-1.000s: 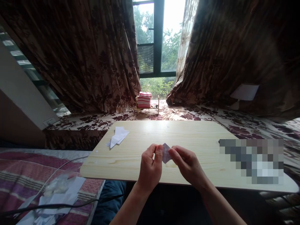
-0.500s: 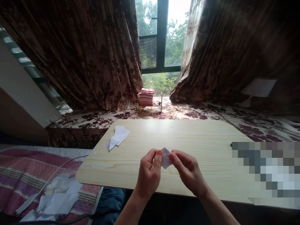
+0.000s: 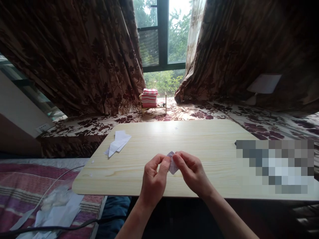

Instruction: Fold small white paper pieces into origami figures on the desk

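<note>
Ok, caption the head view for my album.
Left hand and right hand pinch a small paper above a table.

Single head-worn view; forward and down across tabletop (image 3: pixel 204 141) toward window (image 3: pixel 163 43)

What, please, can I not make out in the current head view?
Paper: side corners, head view, covered by the left hand and right hand.
Table: whatever lies on its right part, head view, hidden by pixelation.
Specks near the table's far edge: head view, too small to identify.
Window: its top, head view, cut off by the upper edge.
</note>
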Demonstrator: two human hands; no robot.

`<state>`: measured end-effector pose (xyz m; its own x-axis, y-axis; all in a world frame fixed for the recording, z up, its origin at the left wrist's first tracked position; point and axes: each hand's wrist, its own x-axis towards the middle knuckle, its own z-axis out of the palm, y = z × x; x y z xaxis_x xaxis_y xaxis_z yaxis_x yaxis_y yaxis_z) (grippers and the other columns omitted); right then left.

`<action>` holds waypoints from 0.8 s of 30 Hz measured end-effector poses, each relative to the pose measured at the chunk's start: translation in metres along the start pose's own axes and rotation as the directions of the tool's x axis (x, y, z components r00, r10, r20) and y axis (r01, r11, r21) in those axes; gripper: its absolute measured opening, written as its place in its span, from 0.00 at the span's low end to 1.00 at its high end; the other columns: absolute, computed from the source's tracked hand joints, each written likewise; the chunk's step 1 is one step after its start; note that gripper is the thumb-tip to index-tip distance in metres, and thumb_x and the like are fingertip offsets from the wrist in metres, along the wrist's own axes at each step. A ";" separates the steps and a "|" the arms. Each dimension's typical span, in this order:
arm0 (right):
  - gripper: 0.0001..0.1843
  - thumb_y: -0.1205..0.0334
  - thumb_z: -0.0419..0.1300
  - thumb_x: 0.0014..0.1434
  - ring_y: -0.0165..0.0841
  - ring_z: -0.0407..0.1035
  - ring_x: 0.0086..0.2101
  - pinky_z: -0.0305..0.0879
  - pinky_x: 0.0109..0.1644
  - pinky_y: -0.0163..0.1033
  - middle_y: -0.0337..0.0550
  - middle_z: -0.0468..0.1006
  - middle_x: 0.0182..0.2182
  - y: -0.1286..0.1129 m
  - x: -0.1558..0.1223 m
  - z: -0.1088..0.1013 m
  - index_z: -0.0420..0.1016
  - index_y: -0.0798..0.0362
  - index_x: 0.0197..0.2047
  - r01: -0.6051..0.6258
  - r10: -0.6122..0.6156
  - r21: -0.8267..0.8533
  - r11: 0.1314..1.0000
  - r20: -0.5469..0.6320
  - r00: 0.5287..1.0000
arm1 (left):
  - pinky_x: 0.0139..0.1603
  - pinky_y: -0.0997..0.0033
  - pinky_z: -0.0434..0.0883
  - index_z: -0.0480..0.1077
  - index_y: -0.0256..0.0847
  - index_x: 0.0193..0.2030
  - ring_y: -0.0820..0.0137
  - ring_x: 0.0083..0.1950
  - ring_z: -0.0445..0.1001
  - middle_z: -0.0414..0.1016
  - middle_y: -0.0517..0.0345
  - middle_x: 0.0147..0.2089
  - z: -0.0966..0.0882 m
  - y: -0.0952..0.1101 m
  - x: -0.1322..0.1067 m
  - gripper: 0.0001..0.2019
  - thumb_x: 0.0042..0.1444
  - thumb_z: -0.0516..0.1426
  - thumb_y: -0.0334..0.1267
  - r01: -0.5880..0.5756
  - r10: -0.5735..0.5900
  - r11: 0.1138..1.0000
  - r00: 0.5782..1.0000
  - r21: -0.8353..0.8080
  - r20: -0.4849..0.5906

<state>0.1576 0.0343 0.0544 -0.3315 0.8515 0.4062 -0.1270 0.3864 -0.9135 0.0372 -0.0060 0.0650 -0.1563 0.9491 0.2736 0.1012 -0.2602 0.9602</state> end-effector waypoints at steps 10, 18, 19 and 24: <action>0.20 0.58 0.51 0.65 0.26 0.50 0.22 0.50 0.25 0.34 0.32 0.55 0.20 0.010 -0.004 -0.006 0.57 0.52 0.22 0.041 -0.041 -0.104 0.994 0.002 0.999 | 0.27 0.77 0.60 0.66 0.38 0.26 0.76 0.26 0.61 0.64 0.63 0.23 0.017 -0.007 0.006 0.14 0.61 0.52 0.40 -0.017 0.017 1.000 0.993 0.001 -0.117; 0.19 0.57 0.49 0.66 0.26 0.53 0.22 0.52 0.26 0.33 0.33 0.58 0.20 0.018 -0.003 -0.012 0.59 0.52 0.23 0.016 -0.021 -0.191 0.982 -0.023 1.000 | 0.28 0.77 0.61 0.67 0.37 0.22 0.76 0.26 0.61 0.63 0.63 0.21 0.008 -0.017 0.011 0.17 0.58 0.56 0.45 0.124 -0.132 0.985 0.989 -0.117 -0.062; 0.19 0.56 0.50 0.66 0.27 0.54 0.22 0.52 0.26 0.34 0.33 0.59 0.20 0.019 -0.003 -0.013 0.60 0.52 0.23 0.005 -0.012 -0.198 0.980 -0.032 0.999 | 0.29 0.77 0.61 0.67 0.37 0.22 0.76 0.27 0.61 0.64 0.63 0.21 0.006 -0.017 0.011 0.17 0.57 0.57 0.44 0.146 -0.150 0.982 0.989 -0.122 -0.019; 0.24 0.49 0.48 0.65 0.27 0.55 0.22 0.54 0.26 0.34 0.34 0.59 0.19 0.022 -0.005 -0.025 0.60 0.52 0.20 -0.071 0.068 -0.185 0.980 -0.023 0.997 | 0.30 0.77 0.62 0.70 0.36 0.25 0.76 0.27 0.63 0.67 0.63 0.23 0.001 -0.014 0.005 0.10 0.52 0.60 0.40 0.228 -0.225 0.969 0.974 -0.098 0.034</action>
<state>0.1794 0.0477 0.0327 -0.3179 0.8836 0.3439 0.0717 0.3841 -0.9205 0.0356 0.0030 0.0527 -0.1415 0.9888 0.0482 -0.0335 -0.0534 0.9980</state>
